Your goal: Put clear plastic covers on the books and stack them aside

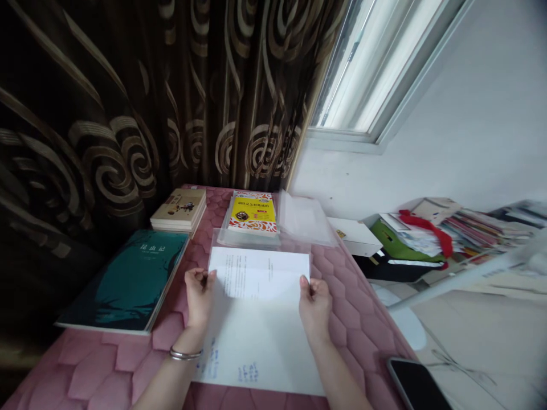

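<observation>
bench (356,310) under pink quilted cover; drop-off along its edge at 3 to 4 o'clock from the paper, narrow open strip before it. printed paper (265,333) sits mid-bench toward 6 o'clock: likely light, floppy, easily creased; take it by both side edges. teal book (128,279) bounds the gap at 9. yellow-covered book (253,212) at 12, limited forward room. left hand (199,293) pinches paper's edge at 10, right hand (315,299) at 2. phone (416,386) near drop-off, 4.

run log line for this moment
left hand: pinching left edge of white paper | right hand: pinching right edge | teal book: left of paper
</observation>
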`<control>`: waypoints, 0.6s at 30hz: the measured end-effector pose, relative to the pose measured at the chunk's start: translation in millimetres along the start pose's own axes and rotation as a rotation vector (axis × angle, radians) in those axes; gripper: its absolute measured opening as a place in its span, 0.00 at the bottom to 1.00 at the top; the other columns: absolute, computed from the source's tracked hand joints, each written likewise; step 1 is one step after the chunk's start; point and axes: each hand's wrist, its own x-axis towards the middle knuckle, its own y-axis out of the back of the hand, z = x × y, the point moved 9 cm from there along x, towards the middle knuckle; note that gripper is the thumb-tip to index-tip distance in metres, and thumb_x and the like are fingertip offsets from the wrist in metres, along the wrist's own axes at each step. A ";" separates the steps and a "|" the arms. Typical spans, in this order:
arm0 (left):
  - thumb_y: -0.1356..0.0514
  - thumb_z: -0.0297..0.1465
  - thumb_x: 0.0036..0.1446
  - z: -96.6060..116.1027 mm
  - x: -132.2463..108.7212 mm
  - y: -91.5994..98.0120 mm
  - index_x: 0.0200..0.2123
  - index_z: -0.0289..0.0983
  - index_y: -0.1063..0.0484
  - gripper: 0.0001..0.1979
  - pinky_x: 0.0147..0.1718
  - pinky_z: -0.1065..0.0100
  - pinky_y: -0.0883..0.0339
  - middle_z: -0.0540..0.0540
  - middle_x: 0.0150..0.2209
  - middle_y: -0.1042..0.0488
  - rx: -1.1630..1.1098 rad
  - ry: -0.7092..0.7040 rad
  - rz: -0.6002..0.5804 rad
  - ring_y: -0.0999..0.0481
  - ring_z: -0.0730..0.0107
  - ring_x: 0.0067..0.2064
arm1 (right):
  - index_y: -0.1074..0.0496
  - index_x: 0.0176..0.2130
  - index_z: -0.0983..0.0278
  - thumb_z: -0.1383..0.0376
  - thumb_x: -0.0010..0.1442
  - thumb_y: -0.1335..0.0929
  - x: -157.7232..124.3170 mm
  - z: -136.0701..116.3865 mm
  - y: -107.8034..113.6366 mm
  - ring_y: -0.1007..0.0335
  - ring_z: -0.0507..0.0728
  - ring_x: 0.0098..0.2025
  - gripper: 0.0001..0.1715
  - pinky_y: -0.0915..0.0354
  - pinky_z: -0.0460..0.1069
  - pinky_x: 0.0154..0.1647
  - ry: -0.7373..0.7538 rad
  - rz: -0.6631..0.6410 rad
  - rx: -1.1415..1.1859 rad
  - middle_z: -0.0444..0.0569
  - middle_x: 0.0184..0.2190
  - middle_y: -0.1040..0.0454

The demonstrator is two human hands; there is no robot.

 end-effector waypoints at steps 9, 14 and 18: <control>0.37 0.44 0.48 3.0 -1.4 -9.5 0.38 0.37 0.31 0.19 0.35 0.65 0.33 0.45 0.33 0.26 -0.001 0.020 -0.124 0.26 0.64 0.35 | 0.39 0.38 0.61 0.42 0.53 0.32 0.6 4.4 0.2 0.38 0.54 0.28 0.28 0.38 0.49 0.32 -0.023 0.007 0.174 0.40 0.25 0.36; 0.36 0.42 0.49 -1.4 -3.5 -14.1 0.37 0.38 0.31 0.17 0.38 0.66 0.33 0.45 0.35 0.24 -0.053 0.065 -0.201 0.25 0.64 0.37 | 0.31 0.41 0.64 0.45 0.50 0.29 4.9 11.1 -7.8 0.30 0.58 0.37 0.29 0.34 0.52 0.39 -0.124 -0.098 0.315 0.51 0.36 0.24; 0.35 0.40 0.47 -3.9 -2.5 -13.2 0.36 0.39 0.31 0.16 0.38 0.67 0.33 0.48 0.34 0.24 -0.094 0.057 -0.177 0.25 0.66 0.37 | 0.27 0.39 0.64 0.46 0.46 0.27 3.6 20.9 -9.2 0.29 0.58 0.33 0.29 0.35 0.50 0.34 -0.258 -0.115 0.391 0.48 0.32 0.23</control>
